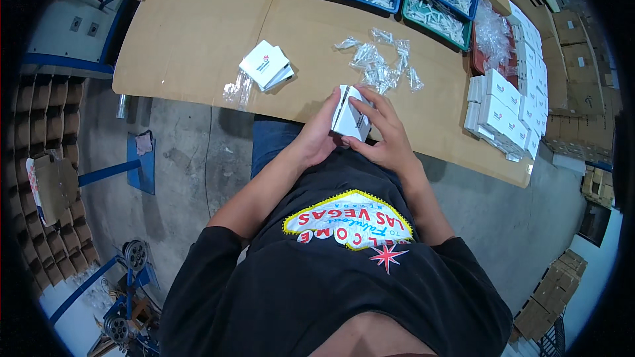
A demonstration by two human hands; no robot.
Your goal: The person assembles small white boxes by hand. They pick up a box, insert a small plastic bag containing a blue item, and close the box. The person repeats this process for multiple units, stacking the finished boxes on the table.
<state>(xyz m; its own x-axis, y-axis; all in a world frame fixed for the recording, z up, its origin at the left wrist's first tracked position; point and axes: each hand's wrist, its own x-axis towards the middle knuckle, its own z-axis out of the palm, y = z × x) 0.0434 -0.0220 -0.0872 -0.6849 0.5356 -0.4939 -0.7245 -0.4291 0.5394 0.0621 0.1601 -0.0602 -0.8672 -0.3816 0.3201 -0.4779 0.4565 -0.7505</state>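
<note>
Between my two hands, at the near edge of the table, is a small white box (pixel 350 121) with a dark gap along its left side. My left hand (pixel 320 133) grips its left side, fingers partly hidden behind it. The fingers of my right hand (pixel 386 131) lie across the top and right side, with the thumb at the near end. A short stack of white boxes (pixel 266 65) rests on the table to the left. Just beyond my hands lie several small clear plastic bags (pixel 377 66) with white pieces inside.
Cardboard covers the table (pixel 192 33). At its far side stand a blue tray (pixel 354 1) and a green tray (pixel 436 26) of white plastic pieces. Many white boxes (pixel 506 109) are piled at the right, beside a heap of clear plastic bags (pixel 491 33).
</note>
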